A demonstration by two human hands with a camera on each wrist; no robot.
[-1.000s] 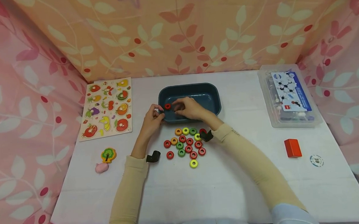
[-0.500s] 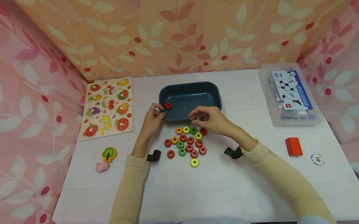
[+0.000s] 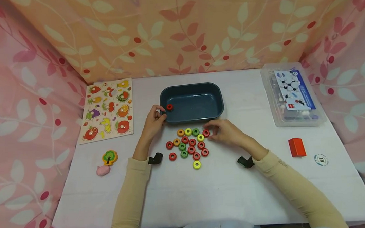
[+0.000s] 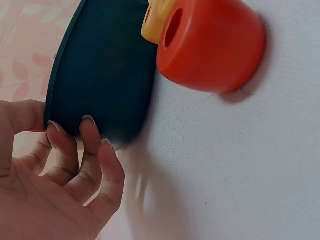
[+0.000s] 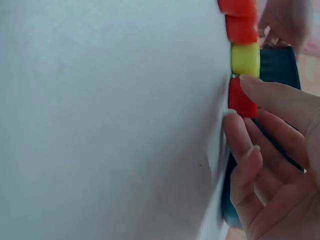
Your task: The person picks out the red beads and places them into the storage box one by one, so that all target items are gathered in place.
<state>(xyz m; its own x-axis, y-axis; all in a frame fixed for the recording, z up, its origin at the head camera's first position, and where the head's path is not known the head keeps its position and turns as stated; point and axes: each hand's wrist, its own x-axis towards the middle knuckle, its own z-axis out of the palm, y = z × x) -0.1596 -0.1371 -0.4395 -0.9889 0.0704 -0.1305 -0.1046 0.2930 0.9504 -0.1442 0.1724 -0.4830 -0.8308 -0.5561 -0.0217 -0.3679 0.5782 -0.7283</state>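
Note:
My left hand [image 3: 154, 120] holds the left end of a dark blue tray [image 3: 198, 119], its thumb and fingers at the rim, as the left wrist view [image 4: 70, 165] shows. One red ring [image 3: 169, 107] lies inside the tray near that hand. In front of the tray lie several red, orange, yellow and green rings, such as a yellow ring [image 3: 196, 161] nearest me. My right hand [image 3: 227, 133] is at the red ring [image 5: 242, 100] at the group's upper right corner. Its thumb and a fingertip pinch that ring from opposite sides, beside a yellow ring [image 5: 245, 59].
A fruit puzzle board [image 3: 109, 110] lies at the back left, with a tree piece [image 3: 110, 157] and a pink pig figure [image 3: 103, 170] in front. To the right are a clear plastic case [image 3: 291, 94], a red block [image 3: 297, 147] and a round chip [image 3: 321, 160].
My right hand has left the red ring in the tray and moved right and toward me, down to the red ring outside. The left hand stays at the tray's rim.

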